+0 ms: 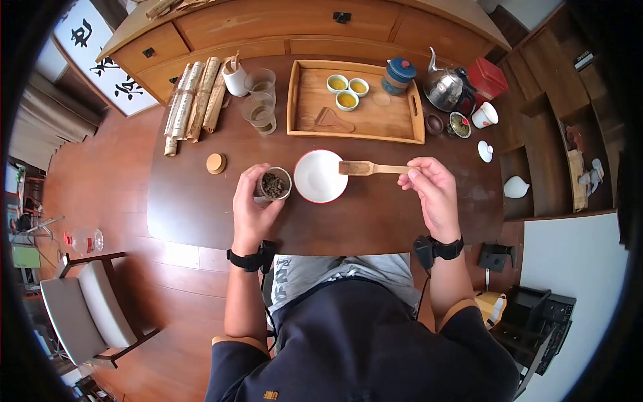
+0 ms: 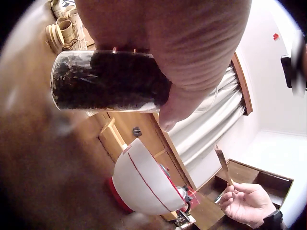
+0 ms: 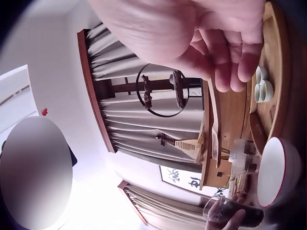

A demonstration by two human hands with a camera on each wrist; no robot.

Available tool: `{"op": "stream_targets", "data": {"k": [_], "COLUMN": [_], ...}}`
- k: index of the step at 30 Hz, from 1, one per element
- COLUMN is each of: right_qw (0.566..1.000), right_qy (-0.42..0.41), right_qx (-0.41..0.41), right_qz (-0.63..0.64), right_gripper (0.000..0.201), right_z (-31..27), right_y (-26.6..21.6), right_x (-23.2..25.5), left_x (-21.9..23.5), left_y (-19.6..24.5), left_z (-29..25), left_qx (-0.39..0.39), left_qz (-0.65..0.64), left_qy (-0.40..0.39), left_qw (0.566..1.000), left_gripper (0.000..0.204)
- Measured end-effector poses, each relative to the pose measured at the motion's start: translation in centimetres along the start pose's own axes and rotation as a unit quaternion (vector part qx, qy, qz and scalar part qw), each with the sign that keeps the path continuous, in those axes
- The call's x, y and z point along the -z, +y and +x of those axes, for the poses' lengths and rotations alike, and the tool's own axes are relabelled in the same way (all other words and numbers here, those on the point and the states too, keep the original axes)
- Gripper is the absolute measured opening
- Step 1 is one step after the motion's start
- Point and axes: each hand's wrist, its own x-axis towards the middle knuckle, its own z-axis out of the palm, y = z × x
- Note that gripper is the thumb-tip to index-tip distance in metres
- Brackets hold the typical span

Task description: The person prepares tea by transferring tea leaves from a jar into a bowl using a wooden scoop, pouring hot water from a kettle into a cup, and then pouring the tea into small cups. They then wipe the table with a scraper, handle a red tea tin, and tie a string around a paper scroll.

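Note:
My left hand (image 1: 251,209) grips a clear glass jar (image 1: 289,184) of dark dried leaves; in the left wrist view the jar (image 2: 108,81) lies sideways across the picture, the leaves filling much of it. My right hand (image 1: 434,194) pinches the handle end of a flat wooden scoop (image 1: 358,168), whose broad end is above the right rim of a white bowl with a red edge (image 1: 320,177). The bowl stands on the table between both hands, just right of the jar. In the right wrist view the scoop (image 3: 215,127) hangs from the fingertips.
A round wooden lid (image 1: 216,163) lies left. Behind are rolled scrolls (image 1: 194,100), glass cups (image 1: 259,110), a wooden tray (image 1: 358,139) with three filled cups (image 1: 347,100) and a blue pot (image 1: 399,75), a kettle (image 1: 445,88), and a white lid (image 1: 485,152) at right.

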Motion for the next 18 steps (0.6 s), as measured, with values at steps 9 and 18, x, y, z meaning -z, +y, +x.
{"op": "stream_targets", "data": {"k": [9, 18], "right_qw": [0.996, 0.937], "right_qy": [-0.036, -0.052], "right_qx": [0.057, 0.266], "right_qz": [-0.054, -0.220], "right_gripper": [0.014, 0.013], "right_z": [-0.4, 0.1], "right_y": [2.0, 0.3], "right_x": [-1.4, -5.4], "left_x": [-1.0, -1.3], "left_y": [1.2, 3.9], "left_z": [0.1, 1.8], "left_qx": [0.002, -0.025], "left_qz": [0.050, 0.091], "left_qy": [-0.019, -0.070], "left_qw": [0.999, 0.993], "left_gripper": [0.058, 0.057]}}
